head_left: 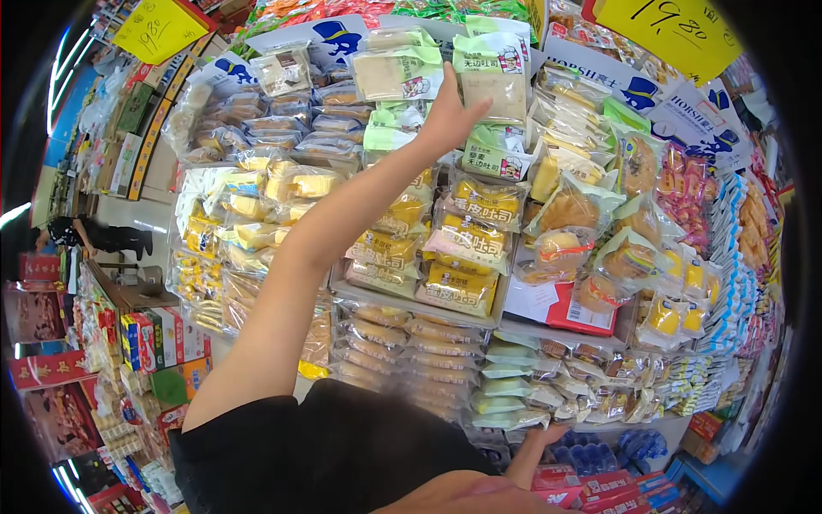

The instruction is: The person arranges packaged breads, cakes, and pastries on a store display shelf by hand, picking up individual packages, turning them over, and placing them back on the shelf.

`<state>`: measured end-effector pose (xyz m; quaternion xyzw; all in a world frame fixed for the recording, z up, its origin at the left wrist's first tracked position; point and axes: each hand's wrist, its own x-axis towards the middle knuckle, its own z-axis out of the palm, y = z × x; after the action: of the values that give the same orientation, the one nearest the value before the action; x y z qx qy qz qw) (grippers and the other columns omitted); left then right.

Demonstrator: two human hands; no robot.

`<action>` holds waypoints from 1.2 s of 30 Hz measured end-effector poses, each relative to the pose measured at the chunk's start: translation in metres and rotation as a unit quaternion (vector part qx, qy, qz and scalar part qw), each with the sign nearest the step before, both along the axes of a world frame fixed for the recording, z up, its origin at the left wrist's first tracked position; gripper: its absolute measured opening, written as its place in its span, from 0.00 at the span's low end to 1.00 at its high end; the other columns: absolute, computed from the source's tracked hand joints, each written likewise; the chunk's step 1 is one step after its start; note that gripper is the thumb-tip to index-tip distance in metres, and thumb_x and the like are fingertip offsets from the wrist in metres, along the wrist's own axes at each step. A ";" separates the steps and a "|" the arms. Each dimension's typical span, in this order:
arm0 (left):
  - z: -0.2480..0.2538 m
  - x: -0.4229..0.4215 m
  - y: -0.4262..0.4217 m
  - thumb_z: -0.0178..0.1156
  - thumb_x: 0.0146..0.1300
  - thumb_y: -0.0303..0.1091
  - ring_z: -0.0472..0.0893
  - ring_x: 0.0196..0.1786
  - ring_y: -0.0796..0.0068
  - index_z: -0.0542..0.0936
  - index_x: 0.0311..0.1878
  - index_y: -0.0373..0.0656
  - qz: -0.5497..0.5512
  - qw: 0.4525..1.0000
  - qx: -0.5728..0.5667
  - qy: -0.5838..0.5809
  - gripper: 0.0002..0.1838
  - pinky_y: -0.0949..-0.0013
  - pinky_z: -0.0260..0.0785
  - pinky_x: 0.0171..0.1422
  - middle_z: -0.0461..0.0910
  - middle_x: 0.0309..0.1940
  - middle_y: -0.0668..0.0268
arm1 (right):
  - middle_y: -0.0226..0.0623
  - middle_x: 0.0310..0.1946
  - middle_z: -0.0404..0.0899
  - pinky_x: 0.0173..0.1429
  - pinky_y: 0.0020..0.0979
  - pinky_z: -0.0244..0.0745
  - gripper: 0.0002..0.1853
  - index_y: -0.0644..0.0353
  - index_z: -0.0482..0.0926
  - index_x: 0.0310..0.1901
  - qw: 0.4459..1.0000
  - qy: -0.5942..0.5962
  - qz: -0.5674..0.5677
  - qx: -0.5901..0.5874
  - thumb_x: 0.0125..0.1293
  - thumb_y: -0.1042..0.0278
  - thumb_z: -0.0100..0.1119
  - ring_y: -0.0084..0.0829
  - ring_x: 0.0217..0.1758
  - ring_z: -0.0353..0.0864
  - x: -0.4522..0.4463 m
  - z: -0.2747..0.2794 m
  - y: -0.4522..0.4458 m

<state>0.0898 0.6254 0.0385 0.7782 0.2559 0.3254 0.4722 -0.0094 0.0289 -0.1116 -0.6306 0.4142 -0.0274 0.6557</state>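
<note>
The left hand (pixel 452 111) spreads thumb and finger at a bread bag (pixel 495 84) at 1 o'clock, grip unclear; the right hand (pixel 548 434), at 5 o'clock, is too hidden to tell; the bag should be light, soft, slippery, best lifted by its edges

Yellow sign (pixel 672 36) cropped (top), right hand (pixel 543 434) unclear

I read 19.80 on the left yellow sign (pixel 163 31) and the right yellow sign (pixel 670 38), HORSH 豪士 on a white board (pixel 604 83). The green-topped pack (pixel 491 62) before me says 无边吐司; yellow packs (pixel 467 288) below, 蛋皮吐司.
</note>
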 end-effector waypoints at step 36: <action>0.057 -0.096 0.133 0.70 0.47 0.33 0.76 0.47 0.53 0.72 0.54 0.38 -0.101 0.895 0.346 0.262 0.30 0.61 0.68 0.54 0.77 0.43 0.50 | 0.45 0.52 0.74 0.47 0.46 0.80 0.18 0.63 0.72 0.53 0.996 -0.002 0.051 0.069 0.68 0.60 0.46 0.41 0.47 0.79 -0.001 -0.040 -0.038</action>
<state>-0.0062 0.7586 0.0951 0.9712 0.1617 0.1279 0.1193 -0.0107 -0.0089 -0.1518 -0.6043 0.3811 0.0340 0.6989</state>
